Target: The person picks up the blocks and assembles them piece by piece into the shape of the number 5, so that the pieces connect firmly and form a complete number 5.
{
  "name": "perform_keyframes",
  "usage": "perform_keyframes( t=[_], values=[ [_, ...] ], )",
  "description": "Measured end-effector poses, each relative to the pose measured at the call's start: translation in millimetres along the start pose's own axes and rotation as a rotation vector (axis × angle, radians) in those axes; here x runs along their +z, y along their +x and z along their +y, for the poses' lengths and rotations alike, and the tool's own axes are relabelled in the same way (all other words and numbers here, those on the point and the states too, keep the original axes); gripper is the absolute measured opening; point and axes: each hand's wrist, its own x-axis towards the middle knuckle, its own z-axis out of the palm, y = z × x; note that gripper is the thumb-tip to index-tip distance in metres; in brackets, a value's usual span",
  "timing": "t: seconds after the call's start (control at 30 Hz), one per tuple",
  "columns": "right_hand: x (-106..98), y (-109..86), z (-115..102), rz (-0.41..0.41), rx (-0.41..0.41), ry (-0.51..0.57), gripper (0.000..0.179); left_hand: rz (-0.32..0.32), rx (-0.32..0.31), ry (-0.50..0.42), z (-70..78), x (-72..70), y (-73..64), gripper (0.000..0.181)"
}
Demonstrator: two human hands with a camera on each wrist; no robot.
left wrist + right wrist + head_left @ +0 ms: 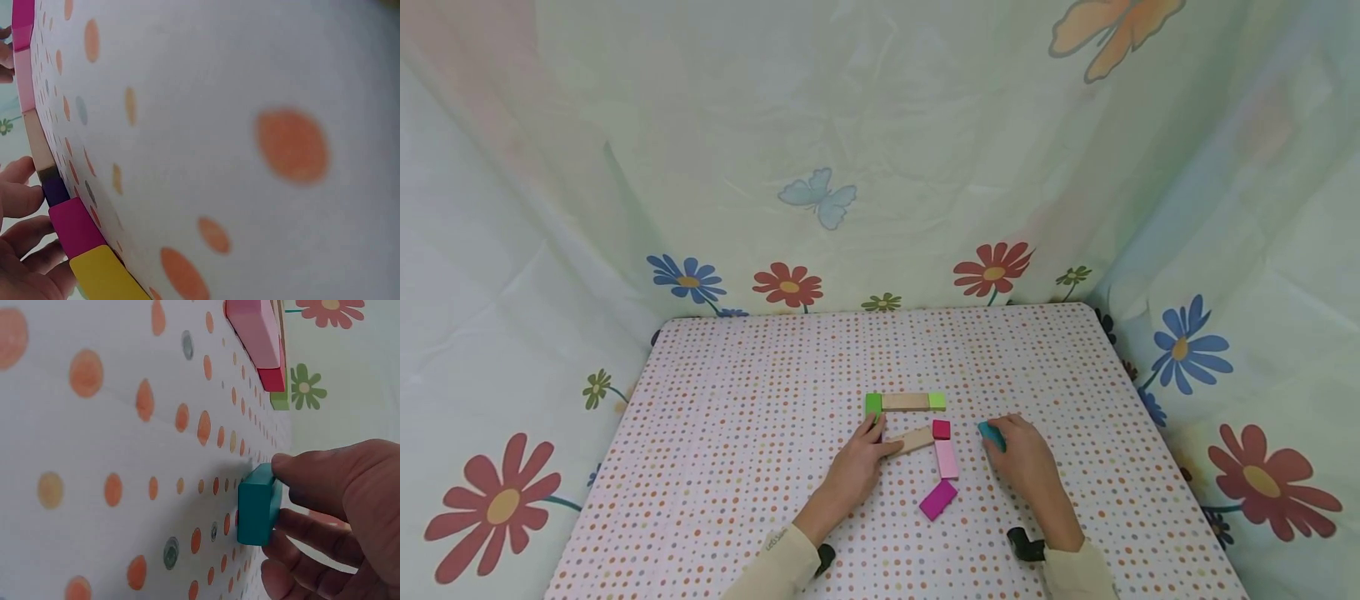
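My right hand pinches a teal block between thumb and fingers, low over the table, right of the other blocks. At the left end of a bent row my left hand reaches down, thumb and fingers curled at a dark purple block. Beside that in the left wrist view are a magenta block and a yellow block, both hidden under the hand in the head view. The row continues with a wooden plank, a red block, a pink block and another magenta block.
Behind this row lies a straight line: a green block, a wooden plank and a light green block. A dotted cloth covers the table. Flowered curtains hang around it on the back and sides.
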Motion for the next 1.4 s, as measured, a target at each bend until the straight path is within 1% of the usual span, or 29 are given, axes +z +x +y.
perform_keyframes(
  t=[0.27, 0.57, 0.77, 0.93, 1.2, 1.4],
  values=[
    [4, -0.1, -2, -0.056, 0.077, 0.021, 0.046, -0.007, -0.008, 0.006, 0.0, 1.1, -0.9, 0.043],
    [7, 1.4, -2, -0.001, 0.059, 0.040, 0.043, -0.030, -0.035, 0.026, 1.2, -0.9, 0.4, 0.044],
    [4, 1.0, -11, 0.051, -0.005, 0.079, 0.041, -0.038, -0.038, 0.011, 0.5, -1.3, -0.2, 0.047],
    [4, -1.4, -25, 0.055, -0.069, 0.107, 0.039, -0.046, -0.043, 0.002, 1.2, -2.8, -0.6, 0.050],
    [9, -8.5, -54, -0.007, -0.199, 0.113, 0.036, -0.055, -0.034, -0.008, 2.0, -4.4, -1.7, 0.051],
    [15, -14.4, -70, -0.069, -0.258, 0.133, 0.036, -0.050, -0.023, 0.002, 0.6, -3.6, 0.0, 0.049]
  ],
)
